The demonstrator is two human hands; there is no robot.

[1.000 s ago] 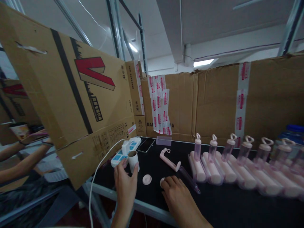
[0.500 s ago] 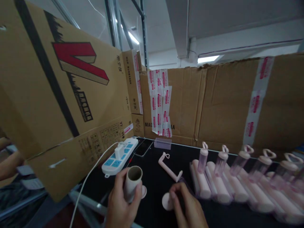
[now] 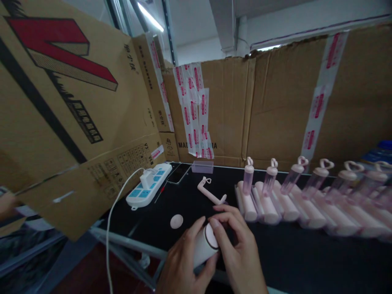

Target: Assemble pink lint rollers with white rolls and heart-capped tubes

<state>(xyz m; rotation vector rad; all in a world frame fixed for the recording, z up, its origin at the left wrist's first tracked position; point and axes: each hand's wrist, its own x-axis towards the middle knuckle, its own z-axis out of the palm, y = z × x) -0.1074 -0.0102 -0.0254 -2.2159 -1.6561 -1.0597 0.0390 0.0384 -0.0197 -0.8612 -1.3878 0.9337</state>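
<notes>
My left hand [image 3: 180, 263] is wrapped round a pale pink tube [image 3: 199, 250], which lies tilted with its end towards the right. At that end sits a round cap [image 3: 211, 237], and a dark ring shows around its edge. My right hand [image 3: 241, 247] grips the cap with thumb and fingers against the tube's end; some of its fingertips are hidden. Left of the hands, a loose pale pink disc [image 3: 177, 221] lies flat on the black table [image 3: 147, 230]. Beyond them is a thin, bent pink piece [image 3: 211, 196] with a heart-shaped loop.
At the right stands a row of pink cylinders [image 3: 284, 202] with clear pink tubes [image 3: 269, 179] topped by heart loops. A white power strip [image 3: 143, 195], a phone [image 3: 179, 173] and a clear pink box [image 3: 202, 166] lie at the back left. Cardboard walls [image 3: 226, 110] enclose the table.
The cap has come up from the table to the tube's open end in my right hand. My left hand has moved right and tipped the tube over. The view has shifted downward.
</notes>
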